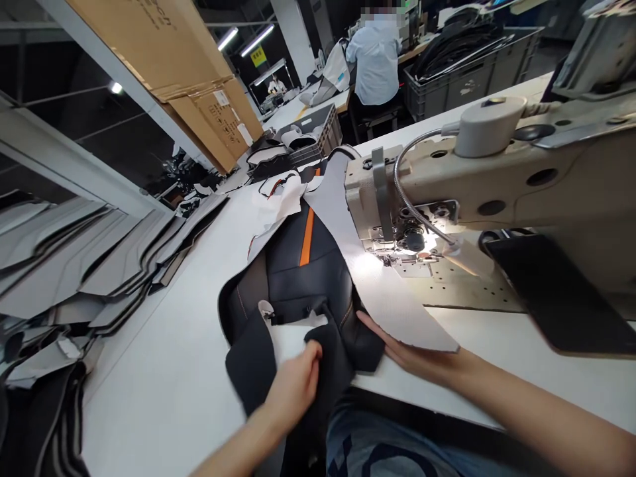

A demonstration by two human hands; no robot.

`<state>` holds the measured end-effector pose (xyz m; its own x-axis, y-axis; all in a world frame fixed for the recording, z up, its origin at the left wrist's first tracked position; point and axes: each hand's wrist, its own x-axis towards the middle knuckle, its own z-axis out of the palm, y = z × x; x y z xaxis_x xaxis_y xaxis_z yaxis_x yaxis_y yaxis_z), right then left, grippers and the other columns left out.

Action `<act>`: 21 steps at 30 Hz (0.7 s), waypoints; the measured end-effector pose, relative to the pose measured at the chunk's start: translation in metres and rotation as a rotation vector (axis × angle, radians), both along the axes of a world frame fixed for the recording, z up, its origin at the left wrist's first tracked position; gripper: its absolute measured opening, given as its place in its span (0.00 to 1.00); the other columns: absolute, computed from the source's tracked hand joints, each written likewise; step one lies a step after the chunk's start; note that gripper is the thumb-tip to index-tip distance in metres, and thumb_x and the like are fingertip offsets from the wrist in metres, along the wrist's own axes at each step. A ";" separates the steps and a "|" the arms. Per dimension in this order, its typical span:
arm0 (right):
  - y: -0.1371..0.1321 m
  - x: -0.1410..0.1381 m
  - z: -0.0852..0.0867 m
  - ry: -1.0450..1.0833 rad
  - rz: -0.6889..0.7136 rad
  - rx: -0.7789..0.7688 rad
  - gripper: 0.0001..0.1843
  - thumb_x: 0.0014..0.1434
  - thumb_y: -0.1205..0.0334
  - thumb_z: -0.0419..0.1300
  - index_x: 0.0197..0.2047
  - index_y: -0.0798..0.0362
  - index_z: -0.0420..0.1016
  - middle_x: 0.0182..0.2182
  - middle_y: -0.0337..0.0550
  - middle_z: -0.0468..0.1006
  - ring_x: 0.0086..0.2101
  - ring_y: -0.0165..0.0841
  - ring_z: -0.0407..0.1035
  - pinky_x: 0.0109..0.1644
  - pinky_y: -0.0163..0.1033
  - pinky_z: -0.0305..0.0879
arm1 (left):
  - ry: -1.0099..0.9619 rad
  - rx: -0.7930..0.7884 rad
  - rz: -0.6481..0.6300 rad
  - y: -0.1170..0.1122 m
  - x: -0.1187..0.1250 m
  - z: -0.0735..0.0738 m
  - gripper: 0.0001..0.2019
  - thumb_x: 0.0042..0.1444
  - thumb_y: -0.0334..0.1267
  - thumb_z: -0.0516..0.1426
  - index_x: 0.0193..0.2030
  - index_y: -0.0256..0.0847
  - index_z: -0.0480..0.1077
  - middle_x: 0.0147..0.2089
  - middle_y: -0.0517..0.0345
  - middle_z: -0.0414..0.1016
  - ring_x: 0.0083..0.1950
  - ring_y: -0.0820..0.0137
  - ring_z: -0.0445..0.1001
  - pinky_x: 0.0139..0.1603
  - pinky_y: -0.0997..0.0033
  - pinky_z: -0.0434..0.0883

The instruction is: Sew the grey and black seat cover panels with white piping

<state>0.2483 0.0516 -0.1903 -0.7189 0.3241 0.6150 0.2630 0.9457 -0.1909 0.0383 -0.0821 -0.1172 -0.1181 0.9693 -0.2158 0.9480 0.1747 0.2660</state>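
Upholstery cover [308,265], dark with orange stripe, lay lower centre on the white surface [159,397] beside the sewing machine [447,192]. Left grip [293,384] pinched its dark flap [330,364]; right grip [407,351] lay spread flat against the cover's grey panel [377,285].

At right of the frame, a beige industrial sewing machine [477,179] with a flexible metal lamp neck [400,185], set in a white worktable [149,404]. Along the left edge, stacks of cut grey-and-black panels [74,265]. At upper left, tilted cardboard cartons [209,99]. At top centre, a grey plastic crate [318,129]. At upper right, a seated co-worker in a pale blue shirt [375,66], near a crate of black strips [447,86].
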 end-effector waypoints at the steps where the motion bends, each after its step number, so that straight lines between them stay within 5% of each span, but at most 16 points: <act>1: -0.004 -0.003 0.001 -0.021 0.030 0.015 0.31 0.55 0.77 0.42 0.60 0.53 0.65 0.54 0.49 0.71 0.54 0.39 0.64 0.52 0.48 0.67 | -0.017 -0.017 0.043 -0.019 0.003 -0.007 0.09 0.61 0.29 0.41 0.40 0.44 0.58 0.30 0.61 0.70 0.31 0.70 0.72 0.33 0.73 0.67; 5: -0.018 -0.013 0.008 -0.175 0.294 -0.047 0.34 0.51 0.77 0.50 0.62 0.53 0.62 0.61 0.47 0.62 0.60 0.42 0.55 0.61 0.47 0.58 | 0.021 -0.168 -0.030 -0.049 0.023 -0.022 0.10 0.58 0.25 0.42 0.40 0.42 0.59 0.32 0.58 0.73 0.32 0.68 0.74 0.31 0.73 0.68; 9: -0.022 -0.016 0.013 -0.245 0.334 -0.117 0.30 0.53 0.74 0.51 0.61 0.59 0.62 0.61 0.49 0.62 0.61 0.44 0.53 0.62 0.46 0.57 | 0.271 -0.321 -0.304 -0.017 0.034 0.006 0.07 0.56 0.27 0.48 0.39 0.40 0.64 0.30 0.57 0.75 0.29 0.65 0.74 0.27 0.72 0.67; 12: -0.023 -0.016 0.014 -0.228 0.333 -0.128 0.29 0.56 0.68 0.54 0.61 0.62 0.61 0.60 0.54 0.63 0.61 0.46 0.53 0.62 0.48 0.56 | 0.493 -0.089 -0.430 0.026 0.038 0.036 0.07 0.60 0.31 0.49 0.41 0.39 0.67 0.30 0.57 0.74 0.30 0.64 0.74 0.28 0.69 0.69; 14: -0.023 -0.017 0.013 -0.219 0.332 -0.147 0.30 0.56 0.63 0.56 0.61 0.62 0.61 0.56 0.55 0.68 0.58 0.45 0.57 0.62 0.47 0.57 | 0.582 0.189 -0.555 0.059 0.044 0.042 0.12 0.63 0.32 0.48 0.50 0.37 0.66 0.41 0.51 0.74 0.42 0.62 0.74 0.36 0.65 0.71; 17: -0.025 -0.018 0.012 -0.213 0.309 -0.132 0.32 0.55 0.58 0.58 0.62 0.60 0.60 0.52 0.53 0.72 0.52 0.43 0.64 0.58 0.46 0.59 | 0.575 0.484 -0.910 0.109 0.058 0.025 0.16 0.65 0.32 0.46 0.58 0.34 0.61 0.57 0.46 0.66 0.59 0.58 0.64 0.52 0.60 0.68; 19: -0.026 -0.018 0.011 -0.209 0.281 -0.104 0.32 0.57 0.58 0.57 0.63 0.60 0.59 0.53 0.51 0.71 0.50 0.42 0.65 0.56 0.45 0.61 | 0.519 0.533 -1.075 0.133 0.065 0.006 0.14 0.65 0.31 0.45 0.54 0.34 0.65 0.56 0.48 0.67 0.59 0.60 0.64 0.55 0.60 0.66; 21: -0.027 -0.017 0.010 -0.208 0.254 -0.080 0.31 0.58 0.56 0.55 0.63 0.59 0.58 0.55 0.50 0.70 0.51 0.41 0.64 0.55 0.43 0.62 | 0.446 0.489 -1.109 0.147 0.063 -0.006 0.12 0.65 0.30 0.45 0.47 0.34 0.68 0.48 0.50 0.72 0.52 0.65 0.69 0.51 0.65 0.68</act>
<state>0.2309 0.0246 -0.1803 -0.8903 0.1603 0.4261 0.0624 0.9701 -0.2345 0.1015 0.0645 -0.1234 0.8260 0.5625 0.0371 0.5467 -0.7832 -0.2962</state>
